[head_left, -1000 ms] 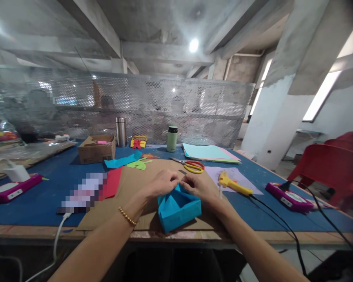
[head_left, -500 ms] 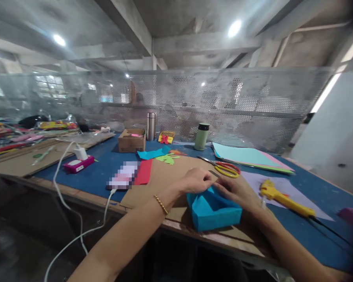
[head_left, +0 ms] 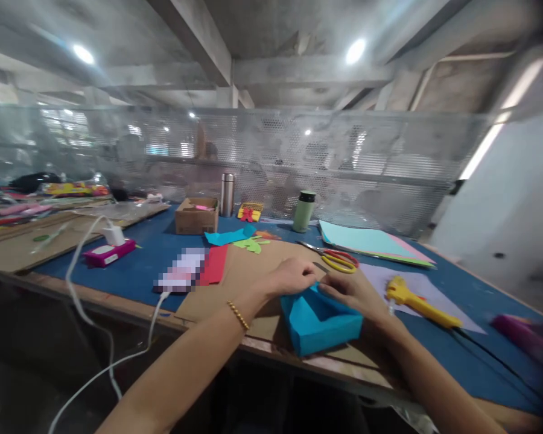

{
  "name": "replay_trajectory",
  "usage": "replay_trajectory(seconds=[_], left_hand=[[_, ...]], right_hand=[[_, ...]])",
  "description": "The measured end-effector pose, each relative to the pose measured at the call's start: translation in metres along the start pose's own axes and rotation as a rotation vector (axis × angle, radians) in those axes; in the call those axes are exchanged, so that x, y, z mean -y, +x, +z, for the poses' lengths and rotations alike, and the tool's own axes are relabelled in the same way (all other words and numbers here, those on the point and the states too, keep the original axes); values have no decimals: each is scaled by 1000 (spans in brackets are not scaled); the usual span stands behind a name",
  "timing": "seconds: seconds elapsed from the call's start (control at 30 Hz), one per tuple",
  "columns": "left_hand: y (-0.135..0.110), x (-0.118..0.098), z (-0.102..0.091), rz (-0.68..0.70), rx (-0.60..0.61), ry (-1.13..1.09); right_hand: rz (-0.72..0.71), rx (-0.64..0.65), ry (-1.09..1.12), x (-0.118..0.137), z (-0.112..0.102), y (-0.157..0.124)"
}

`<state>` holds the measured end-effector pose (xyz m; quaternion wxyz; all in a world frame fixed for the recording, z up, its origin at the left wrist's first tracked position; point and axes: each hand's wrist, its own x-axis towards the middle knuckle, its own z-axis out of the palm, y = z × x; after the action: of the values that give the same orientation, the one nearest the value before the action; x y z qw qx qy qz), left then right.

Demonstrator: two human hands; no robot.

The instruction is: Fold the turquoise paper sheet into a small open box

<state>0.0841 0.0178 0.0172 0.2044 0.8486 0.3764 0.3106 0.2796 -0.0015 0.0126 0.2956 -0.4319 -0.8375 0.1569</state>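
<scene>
A blue paper box [head_left: 326, 331] with an open top stands at the front edge of a brown cardboard sheet [head_left: 248, 274]. My left hand [head_left: 294, 275] is closed on the box's far rim, fingertips pinching near its left corner. Close beside it, my right hand [head_left: 348, 290] pinches the same far rim with thumb and fingers. The exact contact of the fingertips is partly hidden. Just beyond my hands lie scissors [head_left: 339, 260] with red and yellow handles. A yellow glue gun [head_left: 423, 306] rests on a lilac paper sheet [head_left: 371, 274] to the right.
Farther back stand a small cardboard box [head_left: 196, 220], a steel flask [head_left: 227, 196] and a green bottle [head_left: 304, 212]. Coloured sheets [head_left: 366, 238] lie at back right. On the left are a phone [head_left: 181, 271] with a white cable and a magenta power strip [head_left: 110, 253].
The view has turned slightly right, so the whole scene sits a little farther left. Both hands keep hold of the blue box's rim, with hardly any visible movement.
</scene>
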Motion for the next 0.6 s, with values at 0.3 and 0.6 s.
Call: replay_trajectory(seconds=[0.3, 0.6], left_hand=[[-2, 5, 3, 54, -45, 3], [0, 6, 5, 46, -77, -155]], right_hand=[[140, 7, 98, 5, 4, -7], [101, -26, 157, 11, 8, -8]])
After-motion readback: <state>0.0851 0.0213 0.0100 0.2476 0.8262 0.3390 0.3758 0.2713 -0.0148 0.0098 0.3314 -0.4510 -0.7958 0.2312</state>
